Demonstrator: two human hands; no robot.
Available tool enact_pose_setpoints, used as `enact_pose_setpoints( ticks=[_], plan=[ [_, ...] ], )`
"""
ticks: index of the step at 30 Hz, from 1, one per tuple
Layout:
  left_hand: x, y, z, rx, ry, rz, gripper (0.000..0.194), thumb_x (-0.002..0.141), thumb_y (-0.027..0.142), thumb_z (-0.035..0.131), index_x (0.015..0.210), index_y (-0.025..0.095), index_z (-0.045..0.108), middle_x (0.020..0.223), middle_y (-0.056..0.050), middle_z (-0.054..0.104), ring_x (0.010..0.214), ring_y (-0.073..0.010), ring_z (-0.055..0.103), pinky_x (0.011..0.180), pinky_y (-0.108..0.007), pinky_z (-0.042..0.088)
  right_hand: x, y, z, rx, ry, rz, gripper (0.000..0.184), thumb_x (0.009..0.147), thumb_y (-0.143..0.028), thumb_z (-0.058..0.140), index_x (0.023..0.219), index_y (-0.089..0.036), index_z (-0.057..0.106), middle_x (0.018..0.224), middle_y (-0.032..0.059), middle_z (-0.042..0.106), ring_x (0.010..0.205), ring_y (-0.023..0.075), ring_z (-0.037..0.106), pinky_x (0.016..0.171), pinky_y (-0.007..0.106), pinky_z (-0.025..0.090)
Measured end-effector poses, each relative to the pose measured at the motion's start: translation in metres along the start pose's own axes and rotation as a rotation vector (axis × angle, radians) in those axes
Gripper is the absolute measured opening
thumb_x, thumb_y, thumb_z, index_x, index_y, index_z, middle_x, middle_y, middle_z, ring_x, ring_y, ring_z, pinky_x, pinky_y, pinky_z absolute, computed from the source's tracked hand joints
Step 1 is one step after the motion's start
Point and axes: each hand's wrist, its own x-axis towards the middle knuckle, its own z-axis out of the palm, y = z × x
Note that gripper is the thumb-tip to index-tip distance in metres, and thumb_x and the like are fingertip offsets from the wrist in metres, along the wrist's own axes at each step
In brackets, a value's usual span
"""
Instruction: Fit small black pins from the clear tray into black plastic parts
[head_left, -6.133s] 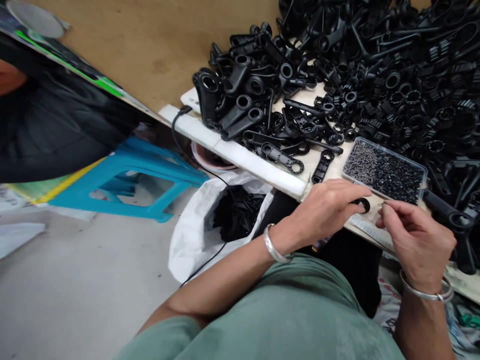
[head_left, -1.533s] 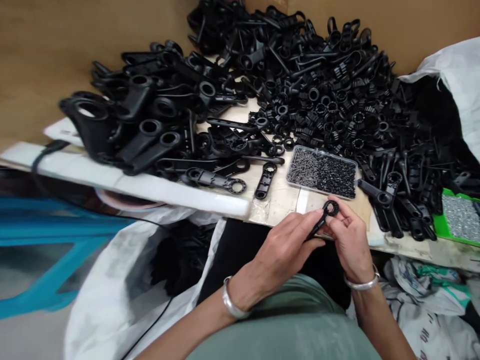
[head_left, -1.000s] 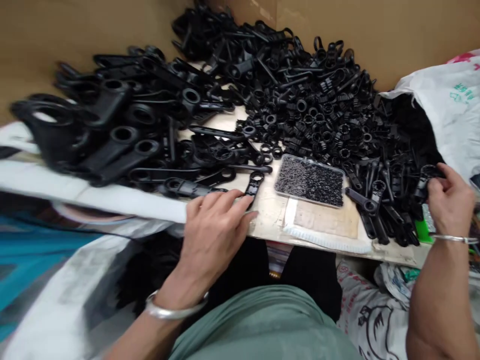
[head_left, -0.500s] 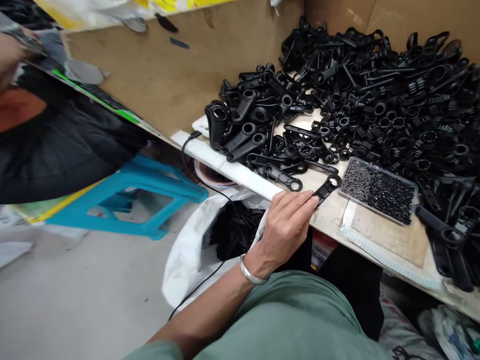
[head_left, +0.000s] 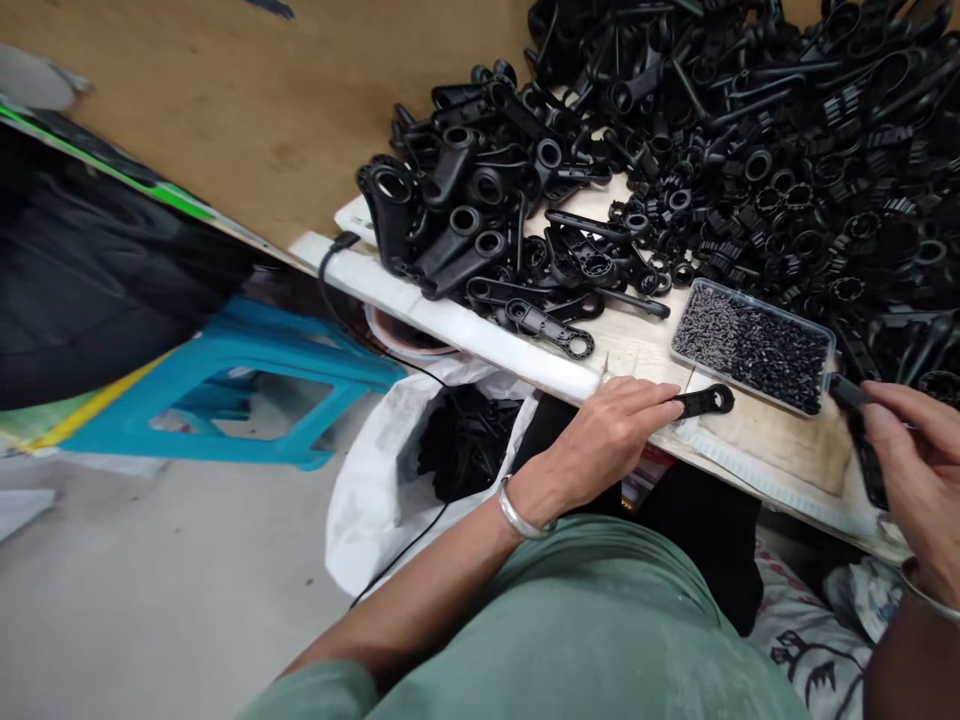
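Observation:
My left hand (head_left: 611,432) rests on the table's front edge, fingers closed on one end of a flat black plastic lever (head_left: 703,402). The lever's ring end lies on the pale pad in front of a clear box of small dark screws (head_left: 754,345). At the right edge, my right hand (head_left: 911,470) has its fingers curled together; what they pinch is too small to see. It hovers beside a long black arm part (head_left: 862,450). A large heap of black plastic arms and rings (head_left: 750,150) covers the table behind.
A white foam strip (head_left: 465,330) lines the table's left edge, with a black cable (head_left: 390,350) hanging over it. Below stand a white sack of black parts (head_left: 465,450) and a blue stool (head_left: 247,380). A cardboard wall (head_left: 285,100) backs the table.
My left hand has drawn the black lever from beside the pile to the pad in front of the screw box. My right hand has come back into view at the right.

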Motion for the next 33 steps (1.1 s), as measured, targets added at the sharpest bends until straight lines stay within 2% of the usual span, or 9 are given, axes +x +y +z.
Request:
enact_pose_setpoints(
  ticks=[3, 6, 12, 17, 20, 25, 28, 33],
  plan=[
    [0.000, 0.001, 0.001, -0.072, -0.024, -0.030, 0.019, 0.097, 0.010, 0.051, 0.113, 0.013, 0.061, 0.118, -0.014, 0.071, 0.109, -0.0202, 0.069, 0.094, -0.039, 0.059, -0.001, -0.006, 0.010, 0.094, -0.064, -0.077, 0.022, 0.090, -0.035, 0.065, 0.105, -0.023, 0.077, 0.103, 0.0051, 0.077, 0.090, 0.0223, 0.075, 0.089, 0.032, 0.058],
    [0.001, 0.002, 0.004, -0.129, -0.006, -0.057, 0.017, 0.096, 0.015, 0.058, 0.112, 0.011, 0.062, 0.115, -0.015, 0.072, 0.106, -0.0211, 0.070, 0.092, -0.039, 0.060, 0.001, -0.009, 0.018, 0.091, -0.136, -0.154, 0.022, 0.091, -0.032, 0.064, 0.103, -0.020, 0.078, 0.100, 0.0060, 0.078, 0.086, 0.0209, 0.075, 0.087, 0.029, 0.059],
    [0.003, 0.002, 0.005, -0.162, 0.035, -0.080, 0.012, 0.095, 0.009, 0.057, 0.101, 0.013, 0.066, 0.111, -0.012, 0.074, 0.101, -0.0188, 0.071, 0.089, -0.035, 0.062, 0.004, -0.012, 0.025, 0.122, -0.230, -0.209, 0.020, 0.094, -0.032, 0.060, 0.102, -0.022, 0.075, 0.101, 0.0043, 0.077, 0.084, 0.0193, 0.074, 0.085, 0.031, 0.059],
    [0.003, 0.001, 0.002, -0.207, 0.021, -0.067, 0.015, 0.093, 0.005, 0.056, 0.095, 0.012, 0.068, 0.110, -0.012, 0.075, 0.103, -0.0200, 0.072, 0.090, -0.034, 0.061, 0.009, -0.016, 0.027, 0.125, -0.244, -0.243, 0.019, 0.096, -0.032, 0.058, 0.100, -0.022, 0.074, 0.098, 0.0036, 0.076, 0.083, 0.0179, 0.072, 0.082, 0.030, 0.057],
    [0.003, 0.002, 0.001, -0.238, -0.017, -0.091, 0.014, 0.094, 0.007, 0.056, 0.096, 0.013, 0.069, 0.112, -0.012, 0.074, 0.106, -0.0203, 0.071, 0.092, -0.034, 0.060, 0.014, -0.014, 0.032, 0.062, -0.258, -0.278, 0.023, 0.097, -0.032, 0.055, 0.102, -0.019, 0.073, 0.097, 0.0060, 0.075, 0.084, 0.0205, 0.071, 0.080, 0.033, 0.056],
    [0.012, 0.006, -0.006, -0.248, -0.034, -0.069, 0.012, 0.096, 0.015, 0.058, 0.100, 0.012, 0.068, 0.115, -0.013, 0.073, 0.109, -0.0207, 0.068, 0.096, -0.034, 0.057, 0.026, -0.013, 0.045, -0.153, -0.370, -0.293, 0.026, 0.097, -0.031, 0.055, 0.109, -0.017, 0.073, 0.101, 0.0088, 0.073, 0.086, 0.0254, 0.069, 0.074, 0.037, 0.053],
    [0.028, 0.005, -0.011, -0.172, -0.096, -0.060, 0.017, 0.099, 0.014, 0.051, 0.099, 0.013, 0.068, 0.100, -0.008, 0.074, 0.095, -0.0180, 0.065, 0.087, -0.031, 0.054, 0.036, -0.021, 0.050, -0.285, -0.433, -0.253, 0.025, 0.096, -0.032, 0.057, 0.111, -0.020, 0.073, 0.105, 0.0086, 0.073, 0.082, 0.0254, 0.068, 0.065, 0.036, 0.050],
    [0.068, -0.005, -0.011, 0.112, -0.304, -0.100, 0.027, 0.098, 0.008, 0.046, 0.084, 0.014, 0.068, 0.083, -0.005, 0.068, 0.083, -0.0190, 0.055, 0.078, -0.033, 0.043, 0.051, -0.034, 0.056, -0.402, -0.549, -0.169, 0.024, 0.097, -0.031, 0.053, 0.103, -0.023, 0.074, 0.103, 0.0067, 0.074, 0.077, 0.0255, 0.067, 0.058, 0.035, 0.043]
  ],
)
